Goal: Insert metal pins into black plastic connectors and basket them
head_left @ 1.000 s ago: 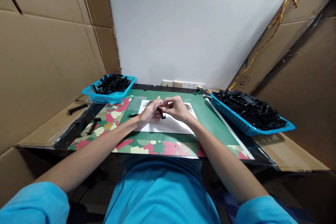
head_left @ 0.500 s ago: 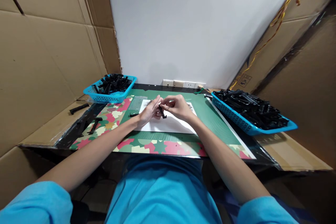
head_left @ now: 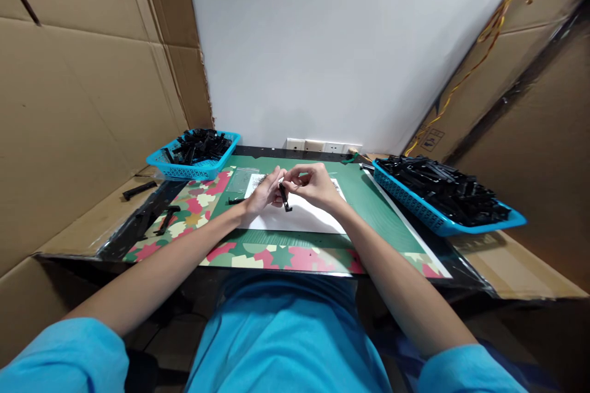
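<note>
My left hand (head_left: 265,196) is closed around a slim black plastic part (head_left: 284,198), whose hooked lower end points down toward me. Thumb and fingertips of my right hand (head_left: 313,185) pinch together at the upper end of that part; what they hold there is too small to make out. Both hands are over a white sheet of paper (head_left: 295,221) on a green mat (head_left: 378,215). Small dark bits are scattered on the paper's far part, partly hidden behind my hands. Another black part (head_left: 236,201) lies just left of my left hand.
A blue basket (head_left: 207,171) of black parts stands at the back left, a fuller blue basket (head_left: 442,228) at the right. Loose black parts (head_left: 166,220) lie on the left. A clear plastic bag (head_left: 242,179) lies behind my left hand. Cardboard walls (head_left: 83,104) flank the table.
The black part has tilted slightly, its lower end now hanging a little lower and more upright. My right hand has shifted very slightly; both hands stay together over the paper.
</note>
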A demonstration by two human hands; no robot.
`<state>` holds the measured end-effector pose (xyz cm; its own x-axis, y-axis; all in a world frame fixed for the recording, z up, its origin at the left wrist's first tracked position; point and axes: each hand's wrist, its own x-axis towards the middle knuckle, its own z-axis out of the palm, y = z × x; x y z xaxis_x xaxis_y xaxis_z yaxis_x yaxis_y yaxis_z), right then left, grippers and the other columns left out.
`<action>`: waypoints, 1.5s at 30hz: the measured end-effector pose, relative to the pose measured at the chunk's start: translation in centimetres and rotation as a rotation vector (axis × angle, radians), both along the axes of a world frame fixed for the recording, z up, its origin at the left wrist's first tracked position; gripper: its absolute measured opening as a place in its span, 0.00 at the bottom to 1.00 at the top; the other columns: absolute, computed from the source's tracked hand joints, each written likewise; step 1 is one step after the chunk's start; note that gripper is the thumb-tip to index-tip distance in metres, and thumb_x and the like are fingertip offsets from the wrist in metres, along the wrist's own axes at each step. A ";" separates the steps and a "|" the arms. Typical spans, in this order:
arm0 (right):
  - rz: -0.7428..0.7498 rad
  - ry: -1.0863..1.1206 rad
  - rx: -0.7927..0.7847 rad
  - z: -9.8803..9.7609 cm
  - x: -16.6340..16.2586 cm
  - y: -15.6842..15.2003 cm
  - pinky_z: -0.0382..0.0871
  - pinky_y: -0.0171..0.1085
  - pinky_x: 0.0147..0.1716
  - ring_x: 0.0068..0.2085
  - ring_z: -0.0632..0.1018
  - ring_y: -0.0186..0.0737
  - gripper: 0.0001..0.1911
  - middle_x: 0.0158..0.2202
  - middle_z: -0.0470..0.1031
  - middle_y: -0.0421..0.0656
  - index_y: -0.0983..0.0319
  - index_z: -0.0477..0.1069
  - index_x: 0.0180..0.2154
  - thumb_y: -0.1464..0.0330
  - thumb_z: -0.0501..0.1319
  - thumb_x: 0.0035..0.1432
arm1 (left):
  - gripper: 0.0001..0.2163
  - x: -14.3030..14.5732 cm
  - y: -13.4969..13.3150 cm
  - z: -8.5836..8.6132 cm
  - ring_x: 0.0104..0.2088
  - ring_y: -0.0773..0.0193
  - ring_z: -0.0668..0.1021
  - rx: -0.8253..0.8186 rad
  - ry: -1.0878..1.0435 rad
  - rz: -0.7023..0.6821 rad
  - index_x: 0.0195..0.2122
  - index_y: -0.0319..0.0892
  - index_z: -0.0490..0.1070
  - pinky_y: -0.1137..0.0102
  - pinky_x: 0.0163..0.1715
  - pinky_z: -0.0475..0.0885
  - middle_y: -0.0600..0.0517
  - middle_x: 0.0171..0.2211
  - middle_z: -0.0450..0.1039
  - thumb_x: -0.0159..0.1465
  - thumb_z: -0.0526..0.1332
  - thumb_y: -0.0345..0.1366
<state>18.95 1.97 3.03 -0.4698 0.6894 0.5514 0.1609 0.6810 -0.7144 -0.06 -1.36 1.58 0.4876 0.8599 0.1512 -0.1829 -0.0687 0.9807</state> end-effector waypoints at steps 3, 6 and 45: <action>-0.003 0.005 -0.002 0.0 0.0 0.0 0.61 0.35 0.27 0.29 0.65 0.33 0.16 0.26 0.65 0.38 0.66 0.80 0.33 0.58 0.73 0.60 | 0.26 0.0 -0.1 0.0 0.29 0.63 0.62 0.010 0.000 -0.001 0.42 0.45 0.64 0.71 0.28 0.59 0.55 0.30 0.60 0.71 0.53 0.66; -0.006 0.005 -0.019 0.0 -0.1 -0.2 0.59 0.35 0.26 0.28 0.64 0.33 0.17 0.25 0.64 0.38 0.66 0.79 0.32 0.58 0.74 0.59 | 0.26 0.0 0.0 0.0 0.28 0.64 0.62 0.026 -0.011 -0.002 0.41 0.46 0.65 0.72 0.27 0.59 0.55 0.30 0.60 0.71 0.53 0.66; 0.085 -0.048 -0.048 -0.1 0.3 -0.2 0.65 0.34 0.27 0.27 0.73 0.34 0.12 0.28 0.77 0.43 0.66 0.83 0.35 0.62 0.70 0.61 | 0.25 0.0 0.9 -0.9 0.28 0.65 0.63 0.009 -0.057 -0.024 0.41 0.46 0.62 0.72 0.27 0.58 0.54 0.33 0.63 0.70 0.58 0.65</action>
